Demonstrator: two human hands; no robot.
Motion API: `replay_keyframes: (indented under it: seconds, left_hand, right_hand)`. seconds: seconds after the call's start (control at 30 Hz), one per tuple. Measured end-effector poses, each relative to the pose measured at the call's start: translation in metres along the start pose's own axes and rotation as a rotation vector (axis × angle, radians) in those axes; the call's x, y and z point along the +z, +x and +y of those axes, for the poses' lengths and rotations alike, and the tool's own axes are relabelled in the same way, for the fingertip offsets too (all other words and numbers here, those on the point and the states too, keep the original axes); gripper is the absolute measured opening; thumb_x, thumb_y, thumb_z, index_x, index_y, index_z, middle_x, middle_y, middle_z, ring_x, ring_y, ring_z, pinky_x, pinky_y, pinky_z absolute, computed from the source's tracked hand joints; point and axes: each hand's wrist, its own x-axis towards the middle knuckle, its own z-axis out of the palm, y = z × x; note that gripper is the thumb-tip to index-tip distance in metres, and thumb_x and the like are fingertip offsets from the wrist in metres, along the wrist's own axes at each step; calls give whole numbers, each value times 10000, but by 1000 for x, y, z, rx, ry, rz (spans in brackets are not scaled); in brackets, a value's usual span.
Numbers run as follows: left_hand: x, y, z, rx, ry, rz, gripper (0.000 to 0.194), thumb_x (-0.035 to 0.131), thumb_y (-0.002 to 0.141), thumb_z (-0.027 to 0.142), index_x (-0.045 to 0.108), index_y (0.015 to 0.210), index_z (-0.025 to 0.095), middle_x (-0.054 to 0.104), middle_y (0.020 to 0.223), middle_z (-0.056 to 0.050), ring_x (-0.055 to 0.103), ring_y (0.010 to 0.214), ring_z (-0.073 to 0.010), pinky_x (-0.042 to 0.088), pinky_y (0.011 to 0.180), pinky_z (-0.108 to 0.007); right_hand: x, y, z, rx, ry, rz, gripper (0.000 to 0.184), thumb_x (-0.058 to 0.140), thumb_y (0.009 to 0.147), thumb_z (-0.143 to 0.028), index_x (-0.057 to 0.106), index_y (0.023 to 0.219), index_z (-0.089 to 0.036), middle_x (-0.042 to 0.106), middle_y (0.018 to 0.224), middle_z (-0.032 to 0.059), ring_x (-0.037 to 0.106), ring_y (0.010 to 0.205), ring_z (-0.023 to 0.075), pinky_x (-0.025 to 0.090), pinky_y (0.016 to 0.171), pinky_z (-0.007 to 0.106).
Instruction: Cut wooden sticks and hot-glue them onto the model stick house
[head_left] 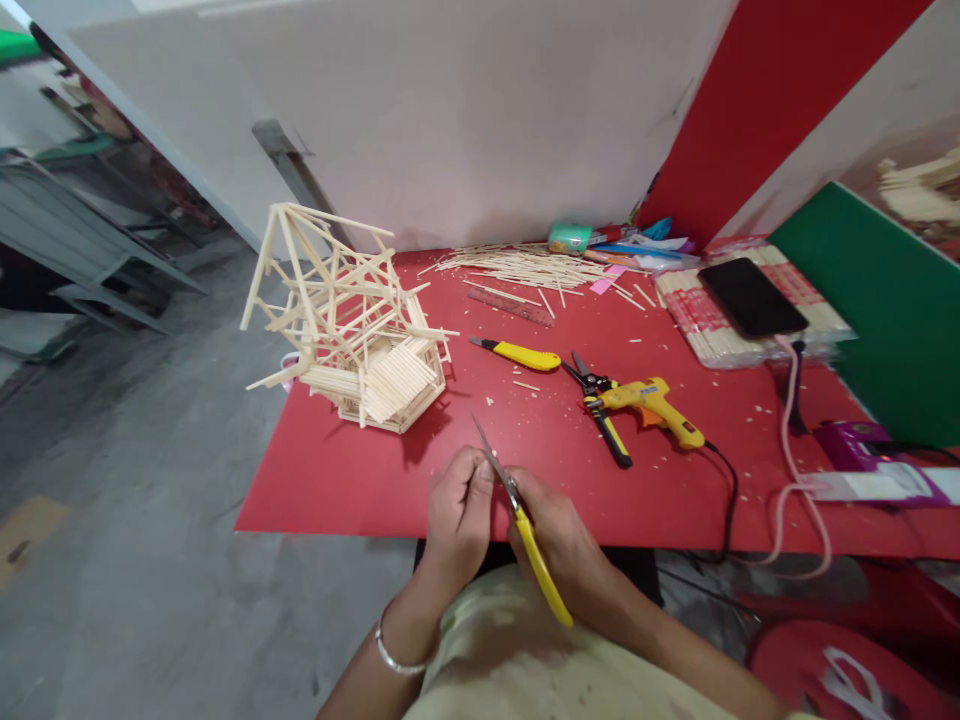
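Both hands are together just above the front edge of the red counter. The right hand grasps a pair of yellow-handled scissors, whose narrow blades slant up past the fingertips of the left hand toward the middle of the counter, while the yellow handle reaches back over the front edge. The left hand is curled tight, thumb pressed against the forefinger right beside the blades; whether it pinches something small cannot be told. A silver bracelet circles the left wrist. The stick model stands at the left edge of the counter, an open frame of pale rods rising to a peak, with a slatted panel slanting on its lower part. Along the back edge lies a loose pile of thin sticks, with a ruler just in front. Near the middle of the counter are a yellow utility knife and, to its right, a black-and-yellow hand tool overlapped by the nozzle of a yellow glue gun. Toward the back right corner a dark phone rests on plastic-wrapped packs, a pink cable running from it toward the front edge. Small pale scraps dot the red surface.
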Motion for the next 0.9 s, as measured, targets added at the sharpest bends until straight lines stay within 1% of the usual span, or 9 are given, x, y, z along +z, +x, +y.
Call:
replay_keyframes:
  seconds: [0.03, 0.1, 0.2, 0.3, 0.4, 0.57, 0.67, 0.8, 0.9]
  left_hand:
    - [2, 0, 1, -15, -12, 14, 324, 440, 1002, 364, 500, 732, 196, 485, 661, 14, 457, 619, -133, 336, 589, -261]
    - [6, 0, 4, -41, -42, 40, 328, 441, 1000, 381, 516, 740, 196, 496, 666, 11, 461, 621, -133, 346, 586, -257]
    - [10, 0, 5, -71, -77, 59, 334, 451, 993, 406, 553, 758, 192, 510, 667, 6, 463, 614, -134, 358, 575, -253]
    - [11, 0, 3, -89, -93, 66, 331, 464, 989, 404, 578, 765, 188, 505, 648, 10, 457, 599, -130, 358, 570, -249]
    - [10, 0, 2, -91, -105, 69, 321, 470, 988, 389, 587, 770, 185, 520, 656, 9, 467, 608, -127, 358, 575, -248]
    - [6, 1, 3, -88, -65, 56, 322, 464, 992, 373, 551, 743, 188, 490, 637, 18, 442, 593, -122, 336, 563, -248]
    - [5, 1, 3, -78, -34, 56, 332, 459, 991, 372, 512, 717, 193, 461, 620, 24, 421, 582, -122, 320, 559, -252]
    - [6, 1, 0, -75, -25, 46, 341, 444, 994, 382, 509, 716, 194, 460, 625, 23, 418, 582, -126, 314, 560, -255]
    - [9, 2, -3, -72, -15, 49, 345, 431, 1000, 392, 526, 734, 193, 480, 647, 17, 430, 599, -129, 325, 573, -256]
  right_hand:
    - [2, 0, 0, -8, 21, 11, 342, 462, 836, -124, 531, 1157, -220, 615, 904, 25, 561, 773, 157, 475, 736, 271]
    - [6, 1, -1, -23, 58, 37, 352, 433, 902, -173, 508, 1242, -226, 629, 1025, 59, 597, 907, 181, 492, 842, 309]
    - [8, 2, -1, -36, 106, 17, 400, 401, 950, -239, 454, 1347, -229, 593, 1229, 104, 571, 1128, 219, 479, 958, 359]
    - [6, 2, -1, -42, 161, -35, 426, 413, 940, -251, 435, 1365, -227, 563, 1288, 102, 545, 1183, 224, 466, 999, 375]
    - [4, 3, 1, -27, 191, -66, 419, 409, 938, -249, 437, 1355, -227, 574, 1257, 87, 559, 1138, 214, 479, 978, 368]
    - [7, 4, 2, 43, 150, -54, 407, 416, 931, -239, 462, 1336, -246, 632, 1114, 60, 610, 980, 197, 519, 833, 318]
    - [9, 4, 3, 35, 131, -50, 382, 401, 934, -225, 483, 1307, -246, 645, 1031, 41, 616, 883, 175, 510, 767, 283]
    - [11, 2, 7, 41, 149, -27, 294, 421, 936, -235, 526, 1211, -229, 598, 820, -17, 531, 669, 122, 457, 642, 228]
    - [13, -1, 10, 72, 188, -19, 270, 453, 906, -217, 541, 1162, -218, 538, 743, -42, 458, 613, 106, 406, 577, 207]
